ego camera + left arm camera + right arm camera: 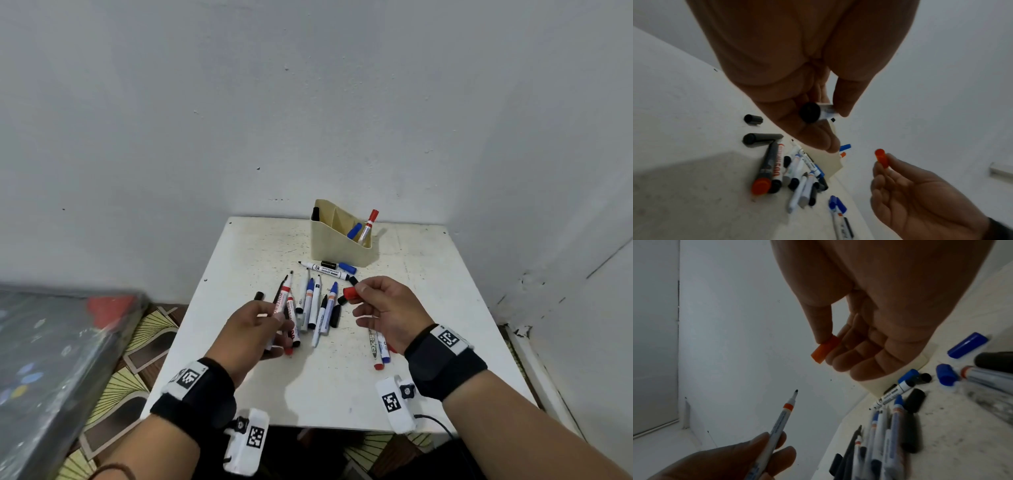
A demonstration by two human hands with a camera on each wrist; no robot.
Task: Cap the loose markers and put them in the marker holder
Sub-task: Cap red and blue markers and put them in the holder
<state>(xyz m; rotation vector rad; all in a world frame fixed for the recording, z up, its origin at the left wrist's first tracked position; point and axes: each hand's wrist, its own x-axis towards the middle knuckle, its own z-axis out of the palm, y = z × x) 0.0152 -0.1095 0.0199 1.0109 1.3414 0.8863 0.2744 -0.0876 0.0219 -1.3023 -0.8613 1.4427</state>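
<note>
My left hand [274,329] grips an uncapped white marker [781,420] with a red band, its tip pointing up and away. My right hand [359,301] pinches a red cap [351,293] between thumb and fingers, a short gap to the right of that tip. The cap [825,352] stays apart from the marker. Several loose markers [315,305] and caps lie on the table between and beyond my hands. The beige marker holder [337,246] stands at the back, with a red-capped marker [368,226], a blue-capped one and a black one inside.
The white table [445,274] stands in a corner of grey walls. Two capped markers [378,349] lie under my right wrist. A black cap [259,295] sits at the left and a blue cap [347,268] near the holder. A shiny wrapped slab [51,359] lies left of the table.
</note>
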